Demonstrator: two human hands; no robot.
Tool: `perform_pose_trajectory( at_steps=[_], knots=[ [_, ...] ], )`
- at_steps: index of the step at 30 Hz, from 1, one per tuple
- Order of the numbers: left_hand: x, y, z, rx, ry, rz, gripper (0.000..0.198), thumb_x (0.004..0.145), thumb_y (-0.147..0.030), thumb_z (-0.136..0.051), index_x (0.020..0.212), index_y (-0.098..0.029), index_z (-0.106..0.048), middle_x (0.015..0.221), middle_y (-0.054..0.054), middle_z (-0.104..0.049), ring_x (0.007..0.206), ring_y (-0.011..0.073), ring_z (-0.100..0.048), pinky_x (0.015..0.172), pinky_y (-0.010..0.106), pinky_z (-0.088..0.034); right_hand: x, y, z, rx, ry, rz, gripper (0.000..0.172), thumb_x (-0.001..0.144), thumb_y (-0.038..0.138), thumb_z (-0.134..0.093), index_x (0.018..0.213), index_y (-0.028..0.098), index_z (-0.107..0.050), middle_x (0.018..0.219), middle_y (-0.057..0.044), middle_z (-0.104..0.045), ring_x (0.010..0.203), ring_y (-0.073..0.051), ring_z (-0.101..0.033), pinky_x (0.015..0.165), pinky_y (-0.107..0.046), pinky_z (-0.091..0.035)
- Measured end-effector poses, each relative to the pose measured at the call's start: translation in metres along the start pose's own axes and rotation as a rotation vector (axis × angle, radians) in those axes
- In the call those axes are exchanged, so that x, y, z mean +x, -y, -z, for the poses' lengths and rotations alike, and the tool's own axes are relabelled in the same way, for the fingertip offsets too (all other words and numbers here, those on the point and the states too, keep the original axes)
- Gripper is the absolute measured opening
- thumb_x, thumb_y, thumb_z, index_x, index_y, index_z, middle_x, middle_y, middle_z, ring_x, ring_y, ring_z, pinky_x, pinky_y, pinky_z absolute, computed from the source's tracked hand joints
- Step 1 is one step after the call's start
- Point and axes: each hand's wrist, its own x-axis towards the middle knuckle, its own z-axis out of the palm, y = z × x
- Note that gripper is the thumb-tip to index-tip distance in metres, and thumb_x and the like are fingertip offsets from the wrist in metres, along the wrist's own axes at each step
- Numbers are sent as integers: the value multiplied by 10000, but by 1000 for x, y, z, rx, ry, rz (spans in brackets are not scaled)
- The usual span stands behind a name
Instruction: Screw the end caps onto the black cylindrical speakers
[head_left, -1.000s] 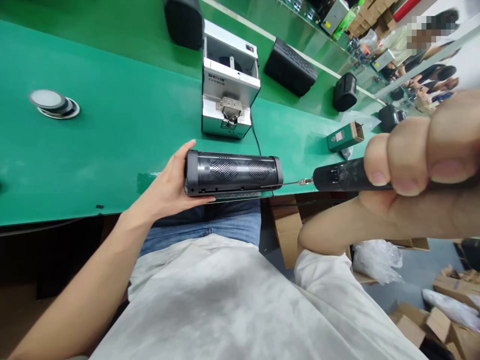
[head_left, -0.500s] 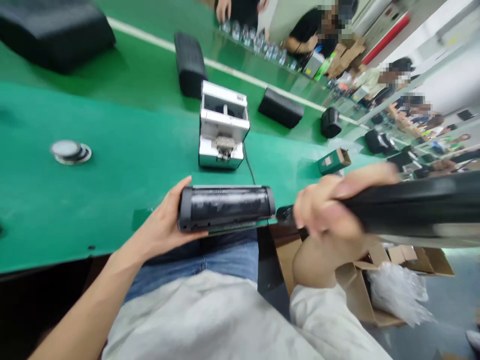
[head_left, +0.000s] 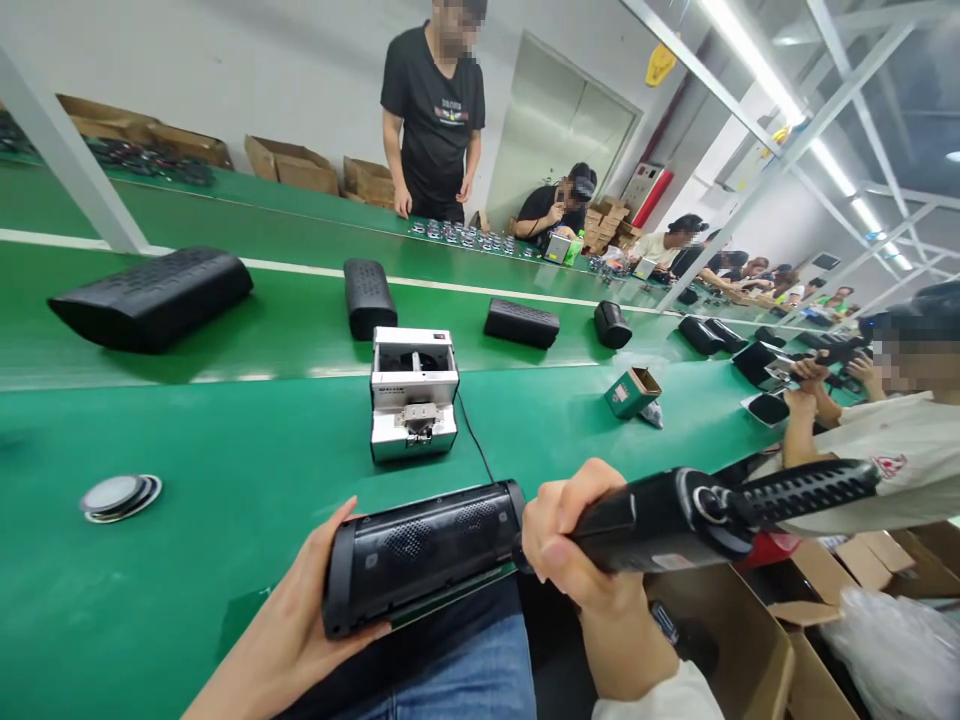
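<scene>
My left hand (head_left: 300, 600) grips the left end of a long black speaker-like housing (head_left: 427, 548) with perforated patches, thumb above and fingers below. The housing lies tilted, its right end higher, at the table's near edge above my lap. In my right hand (head_left: 574, 540) is a black electric screwdriver (head_left: 667, 520), held roughly level with its ribbed cord sleeve pointing right. Its front end is at the housing's right end; fingers partly hide the tip, so I cannot tell whether it sits in a screw. Just beyond stands a white-and-silver screw feeder (head_left: 414, 400).
Flat round discs (head_left: 120, 497) lie at the left. A small green box (head_left: 634, 392) stands at the right. Several black housings (head_left: 154, 300) line the belt behind. Cardboard boxes (head_left: 750, 630) with plastic wrap are at lower right. A co-worker (head_left: 892, 450) sits at the right.
The view has tilted up, so things sit lower in it. My right hand has brought the screwdriver closer against the housing's right end. The housing has become more slanted in view.
</scene>
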Motion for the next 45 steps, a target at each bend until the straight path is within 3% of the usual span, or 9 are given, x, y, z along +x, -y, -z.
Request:
perform_pose_trajectory(
  at_steps=[9,13,16,20,27,33,37,41,45],
  knots=[
    [8,-12,8,-57,75,-86,1232,930,-594,-943,1856,-304,-184,1775,211,-491,1619,467,-583,1327,658,-543,14,19,-3,-66,-43,-97,181,1042,89,-755,1114,244,-697,706,73,-542,476,-76,-476,482,-189,-466],
    [9,-18,9,-90,89,-74,1274,923,-515,-976,1866,-334,-138,1788,213,-470,1642,459,-552,1323,636,-547,46,40,2,-91,68,-47,187,1001,115,-805,1146,217,-745,649,82,-552,388,-89,-462,383,-213,-445],
    [8,-19,9,-106,89,-89,1300,916,-488,-992,1869,-354,-119,1793,205,-463,1650,457,-540,1327,629,-541,84,50,-6,-119,-69,100,174,962,130,-850,1091,220,-775,600,97,-508,351,-75,-371,332,-222,-368],
    [8,-17,7,-105,95,-87,1327,905,-464,-1007,1866,-363,-97,1802,209,-444,1663,462,-521,1332,639,-530,135,11,-29,-225,-336,286,215,919,186,-815,952,288,-629,590,116,-438,417,-100,-382,394,-265,-350],
    [8,-22,9,-97,111,-70,1326,909,-402,-999,1861,-339,-78,1807,218,-424,1686,459,-490,1366,655,-484,175,-91,-31,-427,-262,126,614,973,812,-867,972,293,-540,709,118,-487,537,-48,-460,488,-262,-479],
    [10,-24,11,-111,119,-59,1331,899,-407,-1006,1862,-326,-90,1802,224,-428,1680,464,-493,1365,669,-479,187,-102,-34,-442,-379,208,300,1056,117,-753,914,263,-532,731,103,-504,451,-78,-483,406,-288,-384],
    [10,-26,11,-117,116,-49,1301,902,-413,-997,1859,-312,-122,1805,219,-433,1667,457,-509,1364,645,-484,187,-108,-32,-502,-346,116,261,1089,175,-701,958,263,-492,751,112,-482,465,-50,-493,446,-220,-386],
    [10,-26,12,-115,110,-45,1282,913,-444,-982,1862,-301,-132,1813,217,-428,1660,450,-521,1364,628,-486,172,-85,-24,-476,-261,109,348,1062,459,-800,1011,265,-516,832,78,-566,487,-57,-470,464,-241,-462],
    [11,-22,11,-108,100,-69,1270,919,-515,-958,1863,-230,-158,1819,225,-431,1676,456,-502,1402,634,-441,137,-7,-1,-588,-334,48,389,1002,579,-829,1119,288,-598,918,17,-606,570,-130,-569,466,-293,-469]
  ],
)
